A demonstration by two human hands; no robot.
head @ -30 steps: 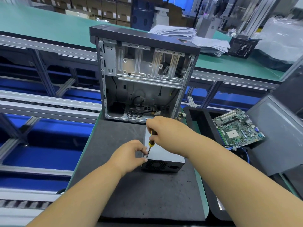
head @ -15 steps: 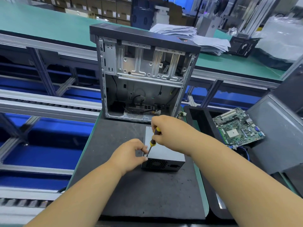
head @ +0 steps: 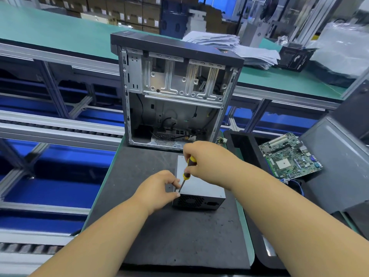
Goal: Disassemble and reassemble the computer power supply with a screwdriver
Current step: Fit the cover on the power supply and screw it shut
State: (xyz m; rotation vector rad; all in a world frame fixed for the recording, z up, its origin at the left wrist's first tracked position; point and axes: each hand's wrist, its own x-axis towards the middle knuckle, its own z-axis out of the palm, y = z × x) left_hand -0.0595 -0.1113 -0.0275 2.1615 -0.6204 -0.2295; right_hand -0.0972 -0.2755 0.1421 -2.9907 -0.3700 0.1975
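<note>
Power supply: the grey power supply (head: 201, 188) lies flat on a dark mat (head: 169, 236) on the tabletop (head: 244, 226), its fan grille facing the camera, just in front of an open computer case (head: 175, 92).
Right hand: the right hand (head: 207, 162) grips the yellow-and-black handle of a screwdriver (head: 186, 173), whose tip meets the unit's top near-left corner.
Left hand: the left hand (head: 157, 189) holds that same corner, thumb and fingertips pinched close around the screwdriver tip; whether it holds a screw cannot be told.
Surroundings: a green motherboard (head: 289, 156) rests in a black tray (head: 243, 140) to the right; a stack of papers (head: 229, 47) lies on the far green bench (head: 60, 31).
</note>
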